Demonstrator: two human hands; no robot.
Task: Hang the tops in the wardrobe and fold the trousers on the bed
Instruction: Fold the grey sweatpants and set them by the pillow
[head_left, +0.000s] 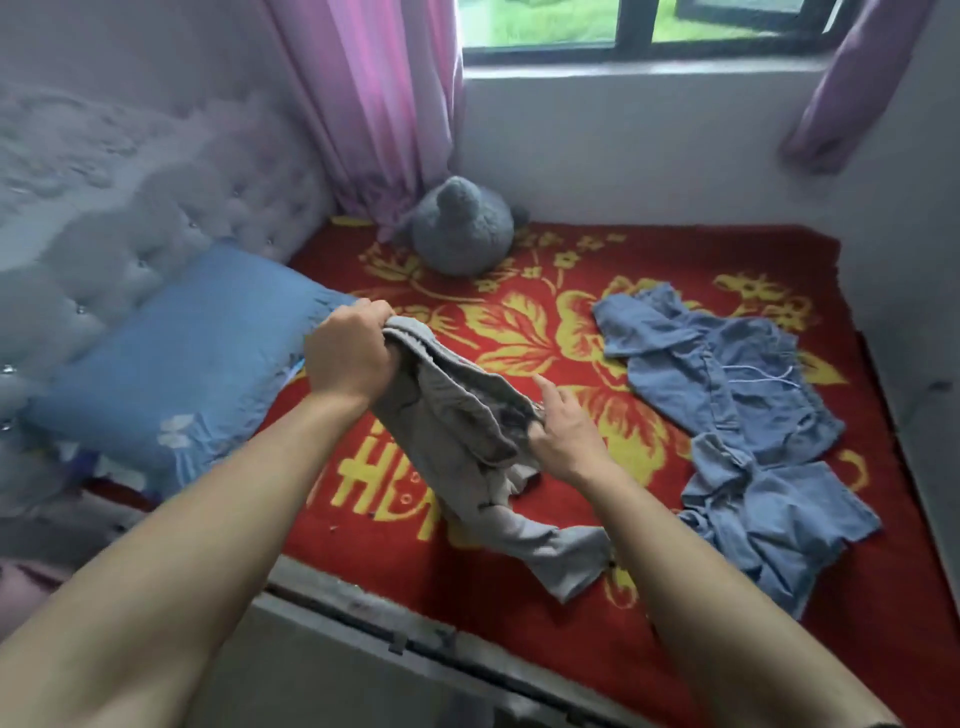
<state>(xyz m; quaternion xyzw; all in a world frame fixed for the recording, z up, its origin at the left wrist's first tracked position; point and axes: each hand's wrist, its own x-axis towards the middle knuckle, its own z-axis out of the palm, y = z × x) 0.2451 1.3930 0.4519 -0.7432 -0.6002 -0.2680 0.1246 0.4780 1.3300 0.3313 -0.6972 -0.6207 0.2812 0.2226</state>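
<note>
While the left hand (349, 358) grips the waistband of the grey trousers (467, 447) above the bed (571, 649), the right hand (566, 431) pinches the other side, likely to spread them for folding.

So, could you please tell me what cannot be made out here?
Wardrobe: outside the head view.
Grey garment: bunched in the left hand, so top or trousers unclear.
Right hand: folds hide its lower fingers, grip uncertain.
Blue garment: crumpled on the bed, its type unclear.
</note>
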